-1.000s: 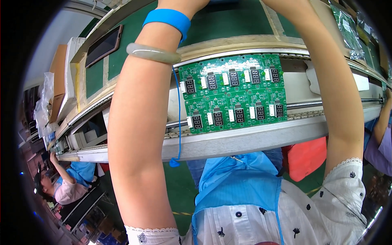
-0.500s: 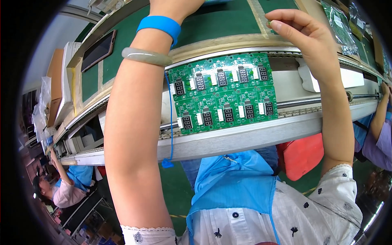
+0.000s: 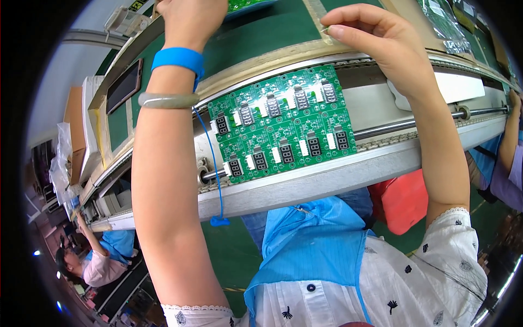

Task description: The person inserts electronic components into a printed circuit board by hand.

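A green circuit board panel (image 3: 279, 133), with several black digit displays and white connectors, lies across the metal conveyor rails in front of me. My left hand (image 3: 192, 20) reaches past it to the far left, beside a blue tray (image 3: 251, 9) of small green parts. The picture's upper edge cuts off its fingers. Beyond the panel's right end, above the green work surface, my right hand (image 3: 376, 38) is closed in a thumb-and-finger pinch. A tiny pale piece (image 3: 325, 29) shows at its fingertips, too small to name.
A blue wrist strap's cord (image 3: 218, 180) hangs over the near rail (image 3: 310, 188). A phone (image 3: 124, 86) lies far left; clear plastic bags (image 3: 444, 24) lie far right. A white sheet (image 3: 455, 90) is behind my right forearm. Co-workers sit left (image 3: 95, 261) and right (image 3: 506, 169).
My left hand has moved left, away from the spot beside the tray's edge. My right hand, still pinched, has shifted left. The whole view has turned slightly, and the panel appears further left.
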A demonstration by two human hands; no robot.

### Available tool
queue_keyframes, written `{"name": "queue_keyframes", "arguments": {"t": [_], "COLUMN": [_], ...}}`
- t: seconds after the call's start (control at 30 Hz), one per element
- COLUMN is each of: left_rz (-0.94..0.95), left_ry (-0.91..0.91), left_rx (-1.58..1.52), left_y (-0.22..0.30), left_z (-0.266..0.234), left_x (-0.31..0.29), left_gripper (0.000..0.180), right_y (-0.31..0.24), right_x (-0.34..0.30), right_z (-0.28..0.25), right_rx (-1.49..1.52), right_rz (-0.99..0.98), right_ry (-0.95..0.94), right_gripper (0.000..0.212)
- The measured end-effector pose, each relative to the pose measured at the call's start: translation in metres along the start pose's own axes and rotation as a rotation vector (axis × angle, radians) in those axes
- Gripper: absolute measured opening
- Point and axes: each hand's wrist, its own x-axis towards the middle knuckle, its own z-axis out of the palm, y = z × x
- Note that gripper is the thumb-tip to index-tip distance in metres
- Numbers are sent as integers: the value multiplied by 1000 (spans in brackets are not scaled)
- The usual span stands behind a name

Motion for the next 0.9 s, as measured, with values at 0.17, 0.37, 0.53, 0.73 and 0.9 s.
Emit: {"name": "queue_keyframes", "arguments": {"t": [0.17, 0.37, 0.53, 0.73, 0.9], "left_rz": [-35, -276, -284, -453, -444], "left_ry": [142, 250, 187, 181, 211], "left_rx": [856, 452, 192, -60, -149], "left_y": [22, 56, 68, 91, 88], "left_z": [22, 23, 29, 37, 38], "left_x": [-4, -21, -65, -99, -114], "left_gripper": [13, 14, 16, 16, 15], "right_y": [2, 0, 4, 17, 17], "right_x": [0, 1, -5, -5, -5], "right_z": [-3, -3, -1, -9, -9], "right_rx": [25, 4, 133, -231, -237], "right_rz": [-54, -66, 13, -190, -156], "right_ry": [-28, -77, -90, -103, -133], "right_gripper": [18, 17, 13, 20, 16]}}
